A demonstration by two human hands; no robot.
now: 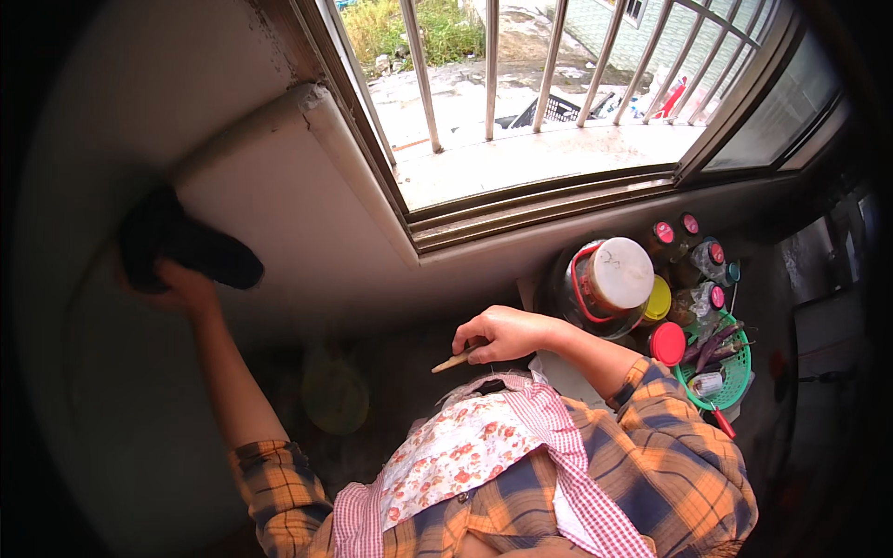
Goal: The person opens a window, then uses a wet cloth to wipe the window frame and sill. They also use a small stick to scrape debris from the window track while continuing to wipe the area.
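Note:
At the far left, by the wall, my left hand (185, 282) grips a dark, soft-looking object (220, 254). Shadow hides what exactly it is, along with most of the fingers. My right hand (506, 335), in front of my apron (460, 453), pinches a short, thin, pale piece (452, 362) between thumb and fingers. Its tip points down to the left. Just right of that hand stands a large dark jar (565, 296) with a red handle and a white-lidded tub (621, 272) on top.
Lidded jars crowd the right side, among them a yellow-lidded one (658, 300) and a red-lidded one (667, 343). A green plastic basket (736, 380) holds purple eggplants (715, 347). Ahead, a window frame (544, 209) with metal bars (490, 70) borders the wall (300, 202).

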